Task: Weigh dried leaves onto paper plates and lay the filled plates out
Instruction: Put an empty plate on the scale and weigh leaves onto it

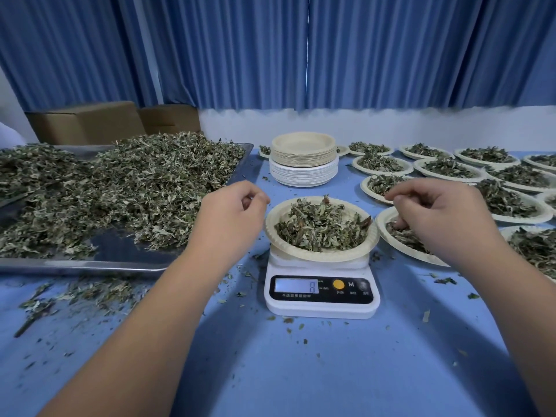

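At the far left, against the back of the room, two cardboard boxes (90, 123) are standing side by side below a blue pleated curtain (240, 49), which is hanging across the whole width above a strip of white wall (376, 124). In front of the boxes a metal tray (90, 266) is lying on the blue desk (301, 371), carrying a large heap of dried leaves (126, 182); near its front edge some bare metal is showing. Loose leaf scraps (90, 291) are lying scattered on the desk just before the tray. The left hand (231, 206) is hovering between the tray and the scale, its fingers (255, 197) curling loosely with the tips near the thumb and nothing visible in them. Behind it a stack of empty paper plates (304, 164) is standing, beige ones on top of white ones. At the centre a white digital scale (320, 299) is sitting on the desk, its display showing 8, and a paper plate (319, 256) heaped with leaves is resting on its platform. The right hand (433, 209) is hovering just right of that plate, over a neighbouring filled plate (380, 224), with its fingers (400, 195) loosely bent, thumb close to forefinger, and holding nothing that can be seen. Farther right and back, many filled plates (451, 178) are lying in rows, close together, reaching to the right edge of the view.
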A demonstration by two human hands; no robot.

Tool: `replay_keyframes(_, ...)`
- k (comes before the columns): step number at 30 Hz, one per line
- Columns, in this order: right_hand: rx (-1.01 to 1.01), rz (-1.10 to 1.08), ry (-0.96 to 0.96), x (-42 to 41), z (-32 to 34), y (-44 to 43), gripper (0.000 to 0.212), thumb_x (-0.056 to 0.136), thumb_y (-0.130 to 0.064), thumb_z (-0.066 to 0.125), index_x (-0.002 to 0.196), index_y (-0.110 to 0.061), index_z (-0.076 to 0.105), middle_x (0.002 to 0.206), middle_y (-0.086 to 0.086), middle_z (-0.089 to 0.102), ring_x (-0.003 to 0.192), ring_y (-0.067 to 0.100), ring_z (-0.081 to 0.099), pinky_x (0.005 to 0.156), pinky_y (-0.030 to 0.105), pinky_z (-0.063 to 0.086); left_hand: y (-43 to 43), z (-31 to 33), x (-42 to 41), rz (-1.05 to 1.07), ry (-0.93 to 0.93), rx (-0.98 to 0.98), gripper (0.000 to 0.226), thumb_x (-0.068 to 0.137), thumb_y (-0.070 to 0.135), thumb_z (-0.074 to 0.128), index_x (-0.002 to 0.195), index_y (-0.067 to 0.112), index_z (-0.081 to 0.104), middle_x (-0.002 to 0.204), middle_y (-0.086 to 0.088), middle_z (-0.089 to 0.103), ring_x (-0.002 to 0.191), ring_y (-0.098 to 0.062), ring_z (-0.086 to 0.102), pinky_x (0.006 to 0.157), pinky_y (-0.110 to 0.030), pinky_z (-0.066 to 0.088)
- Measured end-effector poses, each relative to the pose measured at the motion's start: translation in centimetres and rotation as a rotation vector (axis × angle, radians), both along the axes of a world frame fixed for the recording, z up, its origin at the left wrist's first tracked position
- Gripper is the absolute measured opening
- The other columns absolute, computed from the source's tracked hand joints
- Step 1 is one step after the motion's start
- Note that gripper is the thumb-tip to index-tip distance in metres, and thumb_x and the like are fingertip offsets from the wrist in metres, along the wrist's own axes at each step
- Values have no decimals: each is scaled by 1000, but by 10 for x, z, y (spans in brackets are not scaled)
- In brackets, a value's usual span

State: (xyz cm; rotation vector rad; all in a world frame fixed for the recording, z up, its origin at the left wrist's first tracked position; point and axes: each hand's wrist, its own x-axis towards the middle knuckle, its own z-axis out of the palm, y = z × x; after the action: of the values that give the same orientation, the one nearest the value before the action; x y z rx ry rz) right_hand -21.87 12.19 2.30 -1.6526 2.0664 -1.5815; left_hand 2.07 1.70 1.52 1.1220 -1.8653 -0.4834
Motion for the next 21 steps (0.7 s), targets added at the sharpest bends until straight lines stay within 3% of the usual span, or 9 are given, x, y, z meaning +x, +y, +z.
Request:
replay_keyframes(3, 41, 13, 64, 1, -1, -1, 29, 88, -5, 57, 74, -29, 69, 59, 4, 65, 45, 2, 54, 42, 7, 36, 4, 0, -2, -16, 14, -1, 18, 92, 21, 54, 80, 25, 67, 53, 16, 54, 47, 1, 46, 44, -12, 30)
replay_keyframes(7, 83, 35, 101, 0, -5, -4, 34, 86, -6, 58, 71, -34, 68, 59, 1, 64, 48, 14, 54, 46, 17, 41, 12, -1, -7, -118, -34, -84, 12, 91, 19, 59, 86, 28, 66, 77, 14, 54, 67, -6, 50, 66, -18, 38)
replay_keyframes(10, 93, 52, 120, 1, -7, -6, 32, 85, -8, 58, 72, -34, 69, 60, 0, 64, 51, 22, 54, 48, 26, 43, 15, -2, -9, -206, -76, -94, 11, 90, 21, 61, 91, 31, 66, 86, 13, 58, 73, -10, 54, 67, -8, 37)
replay_keyframes(13, 84, 73, 131, 0, -8, -5, 31, 86, -8, 59, 73, -34, 70, 60, 0, 65, 52, 22, 53, 44, 20, 39, 17, -1, -9, -273, -158, -77, 10, 89, 29, 62, 97, 35, 65, 92, 14, 59, 76, -9, 55, 70, -6, 37)
replay_keyframes(18, 83, 94, 138, 0, -7, -6, 30, 86, -9, 59, 74, -34, 69, 61, -1, 65, 50, 17, 53, 47, 17, 40, 22, 1, -11, -286, -394, -97, 34, 85, 54, 56, 117, 42, 59, 111, 21, 55, 99, -1, 51, 88, -28, 43)
replay_keyframes(21, 80, 103, 144, 1, -6, -5, 29, 87, -10, 59, 75, -35, 69, 62, -1, 65, 51, 16, 53, 48, 17, 40, 28, 4, -16, -225, -524, -150, 42, 83, 61, 50, 121, 46, 54, 120, 24, 52, 109, 1, 45, 91, -31, 41)
